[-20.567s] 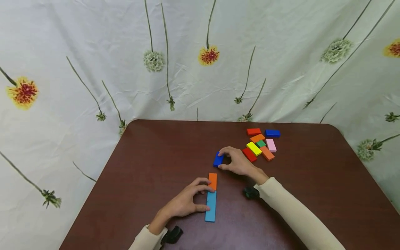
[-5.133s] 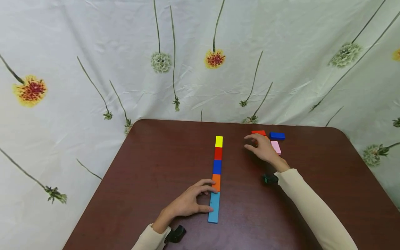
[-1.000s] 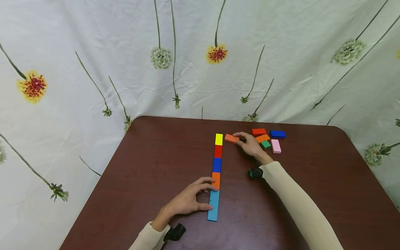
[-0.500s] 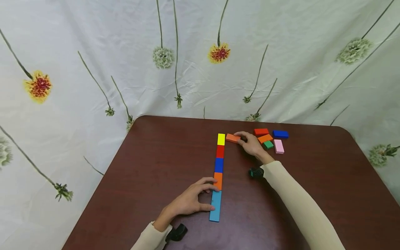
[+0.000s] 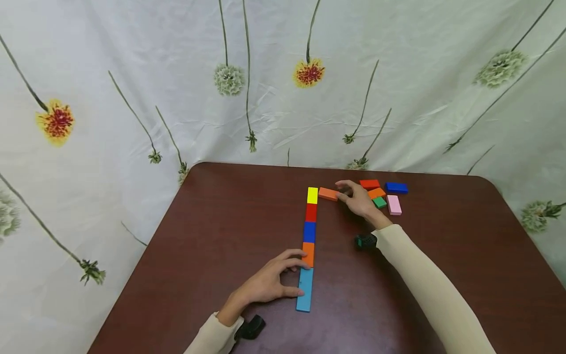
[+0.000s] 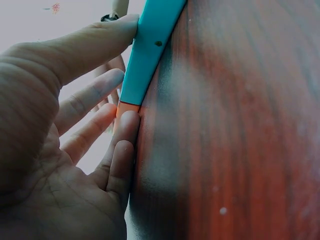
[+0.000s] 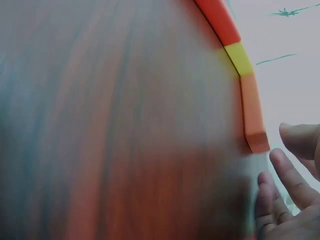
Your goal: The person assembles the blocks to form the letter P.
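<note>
A straight line of blocks runs away from me: a light-blue block [image 5: 304, 290], an orange block [image 5: 308, 254], a blue block [image 5: 309, 232], a red block [image 5: 311, 213] and a yellow block [image 5: 312, 195]. My left hand [image 5: 268, 281] rests along the left side of the near end, thumb at the light-blue block and fingertips at the orange one. To the right of the yellow block, a second orange block [image 5: 327, 194] extends sideways, making a corner. My right hand [image 5: 359, 200] is just right of its outer end; the right wrist view shows a gap between fingertips and block.
Behind and beside my right hand lie a red block [image 5: 369, 184], a blue block [image 5: 396, 188], an orange block [image 5: 377, 193], a green block [image 5: 379, 202] and a pink block [image 5: 394, 205]. The brown table [image 5: 212, 221] ends before a flowered cloth [image 5: 185, 88].
Over the longer span, blue, red and yellow blocks joined the line. The second orange block came against the yellow one; my right hand has just let go and drawn right. My left hand stays put.
</note>
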The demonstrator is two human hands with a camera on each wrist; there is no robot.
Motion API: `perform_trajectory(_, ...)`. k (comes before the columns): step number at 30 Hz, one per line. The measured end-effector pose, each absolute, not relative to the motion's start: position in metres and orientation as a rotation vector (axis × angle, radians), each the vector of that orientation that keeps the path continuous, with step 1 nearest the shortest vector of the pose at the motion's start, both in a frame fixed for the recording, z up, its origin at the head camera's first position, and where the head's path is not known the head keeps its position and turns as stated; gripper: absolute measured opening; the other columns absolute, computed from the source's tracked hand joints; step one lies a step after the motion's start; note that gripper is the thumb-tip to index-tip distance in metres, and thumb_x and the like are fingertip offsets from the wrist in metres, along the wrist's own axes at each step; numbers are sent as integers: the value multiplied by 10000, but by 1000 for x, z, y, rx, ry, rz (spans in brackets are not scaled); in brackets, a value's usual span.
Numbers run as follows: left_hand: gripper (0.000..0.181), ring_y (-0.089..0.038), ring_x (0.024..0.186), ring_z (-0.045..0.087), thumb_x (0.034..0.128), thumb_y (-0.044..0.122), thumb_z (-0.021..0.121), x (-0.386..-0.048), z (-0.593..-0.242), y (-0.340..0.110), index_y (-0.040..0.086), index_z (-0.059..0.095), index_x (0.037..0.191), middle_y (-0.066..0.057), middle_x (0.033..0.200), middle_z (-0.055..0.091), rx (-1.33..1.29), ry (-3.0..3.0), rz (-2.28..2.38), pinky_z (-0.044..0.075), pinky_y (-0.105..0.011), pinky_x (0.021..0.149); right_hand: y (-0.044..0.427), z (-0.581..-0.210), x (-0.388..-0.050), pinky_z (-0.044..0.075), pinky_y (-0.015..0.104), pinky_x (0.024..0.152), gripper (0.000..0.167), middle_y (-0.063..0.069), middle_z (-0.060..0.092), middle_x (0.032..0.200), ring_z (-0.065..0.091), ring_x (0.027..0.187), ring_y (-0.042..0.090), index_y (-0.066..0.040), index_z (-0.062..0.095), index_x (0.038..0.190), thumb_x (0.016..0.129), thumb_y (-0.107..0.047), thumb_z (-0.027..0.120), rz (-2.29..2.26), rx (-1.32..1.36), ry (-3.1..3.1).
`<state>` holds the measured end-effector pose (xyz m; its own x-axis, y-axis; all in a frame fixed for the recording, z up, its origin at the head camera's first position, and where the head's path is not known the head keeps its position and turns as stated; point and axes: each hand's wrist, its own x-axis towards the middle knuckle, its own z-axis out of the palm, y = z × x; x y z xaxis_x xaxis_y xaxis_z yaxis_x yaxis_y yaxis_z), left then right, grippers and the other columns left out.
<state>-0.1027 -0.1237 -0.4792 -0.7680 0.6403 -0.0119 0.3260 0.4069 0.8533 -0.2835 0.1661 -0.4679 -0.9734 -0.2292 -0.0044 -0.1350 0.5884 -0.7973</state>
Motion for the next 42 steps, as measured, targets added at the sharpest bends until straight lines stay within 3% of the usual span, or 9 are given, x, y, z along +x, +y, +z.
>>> perform_trajectory(7, 458, -198, 1193, 556, 879, 279, 795, -109, -477, -124, 177, 643, 1299, -12, 1513, 421, 824, 2329, 1269, 475, -337, 1032, 195, -458, -295, 492, 545, 948, 362, 227, 575, 1346, 552, 1188, 407, -30, 578, 1352, 1010, -144, 610, -1288, -301, 2844)
perform_trajectory(15, 464, -192, 1183, 563, 880, 280, 794, -115, -473, -123, 180, 639, 1306, -6, 1520, 415, 818, 2327, 1245, 477, -347, 1029, 226, -458, -306, 367, 638, 1027, 404, 313, 454, 1439, 364, 1307, 527, 14, 585, 1341, 978, -150, 653, -1097, -242, 2992)
perform_trajectory(23, 461, -199, 1189, 567, 880, 275, 794, -118, -470, -126, 184, 637, 1304, -2, 1521, 412, 812, 2308, 1250, 477, -349, 1030, 235, -459, -311, 460, 566, 970, 410, 328, 464, 1408, 428, 1246, 497, 58, 565, 1348, 986, -121, 631, -1053, -212, 2957)
perform_trajectory(32, 464, -189, 1175, 570, 877, 274, 798, -122, -472, -127, 178, 638, 1302, -5, 1519, 415, 823, 2299, 1247, 480, -339, 1023, 238, -458, -314, 323, 619, 1048, 407, 343, 409, 1451, 316, 1308, 541, 42, 570, 1352, 966, -87, 593, -969, -194, 2922)
perform_trajectory(42, 466, -195, 1182, 565, 874, 266, 801, -123, -475, -126, 178, 640, 1303, -6, 1522, 415, 825, 2297, 1263, 479, -338, 1025, 241, -451, -312, 304, 642, 953, 409, 332, 419, 1433, 307, 1307, 554, -6, 580, 1353, 955, -100, 586, -796, -178, 2931)
